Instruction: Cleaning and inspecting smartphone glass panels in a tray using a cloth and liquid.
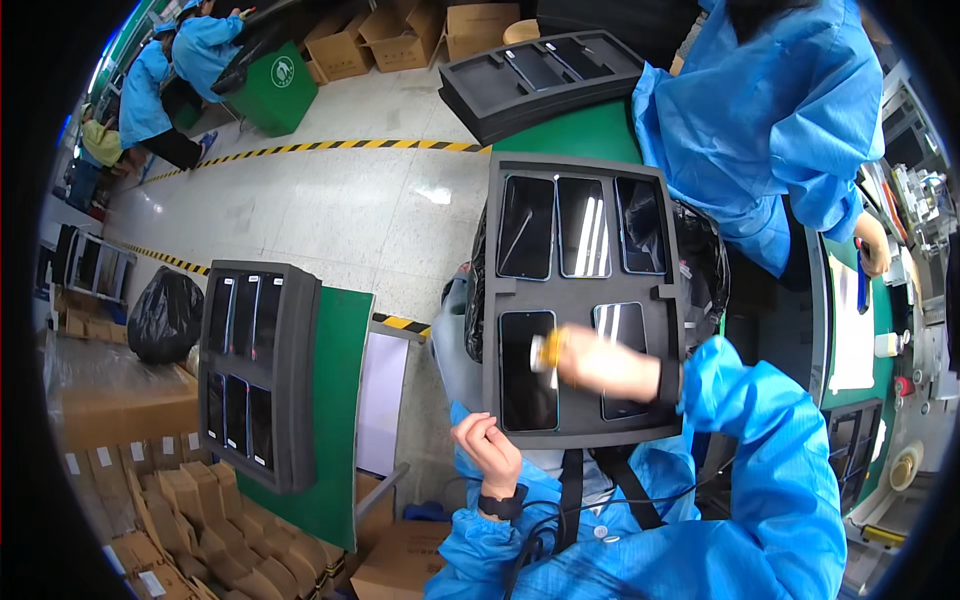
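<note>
A dark grey foam tray (580,292) is tilted up in front of me, with three black phones (583,227) in its upper row and more in the lower row. My left hand (487,447) grips the tray at its lower left corner with curled fingers. My right hand (612,366) reaches in from the right across the lower row. It is blurred and pinches a small yellow object (545,351) against the gap between two lower phones. Both of my sleeves are blue.
A second foam tray of phones (258,372) lies on a green table at the left. Empty foam trays (540,78) are stacked at the top. A co-worker in a blue coat (760,120) stands at the upper right. Cardboard boxes (200,520) fill the lower left, beside a black bag (165,315).
</note>
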`<action>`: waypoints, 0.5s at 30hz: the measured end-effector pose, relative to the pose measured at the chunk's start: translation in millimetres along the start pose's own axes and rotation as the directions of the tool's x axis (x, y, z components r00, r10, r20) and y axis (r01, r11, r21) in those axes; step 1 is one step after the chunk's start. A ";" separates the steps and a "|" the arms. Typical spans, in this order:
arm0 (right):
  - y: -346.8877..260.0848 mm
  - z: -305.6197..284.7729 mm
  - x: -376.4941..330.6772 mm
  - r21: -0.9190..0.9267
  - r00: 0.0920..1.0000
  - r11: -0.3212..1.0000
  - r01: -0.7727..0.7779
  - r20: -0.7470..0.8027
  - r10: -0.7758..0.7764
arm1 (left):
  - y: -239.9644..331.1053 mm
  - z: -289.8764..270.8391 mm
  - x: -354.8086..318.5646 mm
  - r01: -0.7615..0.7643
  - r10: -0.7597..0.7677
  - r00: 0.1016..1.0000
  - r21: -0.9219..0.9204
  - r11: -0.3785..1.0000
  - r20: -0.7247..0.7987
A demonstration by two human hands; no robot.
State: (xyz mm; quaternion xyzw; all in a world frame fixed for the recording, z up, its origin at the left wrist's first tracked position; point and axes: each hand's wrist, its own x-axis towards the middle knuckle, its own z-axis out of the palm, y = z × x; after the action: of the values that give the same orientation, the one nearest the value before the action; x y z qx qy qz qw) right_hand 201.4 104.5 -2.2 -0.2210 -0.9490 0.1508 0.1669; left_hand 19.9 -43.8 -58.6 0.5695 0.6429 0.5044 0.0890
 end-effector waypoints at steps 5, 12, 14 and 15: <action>49.5 -30.3 26.8 0.118 0.942 0.944 -0.308 -0.097 0.320 | -4.5 -2.8 -2.4 0.036 -0.037 0.999 -0.024 0.999 -0.018; -38.7 -1.4 -1.2 0.150 0.978 0.985 0.084 0.179 -0.111 | -9.8 6.5 7.2 0.416 -0.468 0.882 -0.562 0.715 0.058; -45.8 8.1 -4.7 0.070 0.955 0.978 0.199 0.209 -0.209 | -21.2 6.3 0.5 0.508 -0.509 0.839 -0.619 0.599 0.195; -35.4 9.7 -1.2 0.057 0.959 0.983 0.172 0.218 -0.180 | -24.3 5.7 -2.5 0.594 -0.523 0.783 -0.655 0.467 0.338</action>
State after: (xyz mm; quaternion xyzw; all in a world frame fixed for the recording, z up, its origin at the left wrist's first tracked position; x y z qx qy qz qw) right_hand 185.6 71.5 1.6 -0.1144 -0.9746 0.1768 0.0768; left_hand 9.0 -38.9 -80.7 0.2642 0.5301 0.6340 0.4973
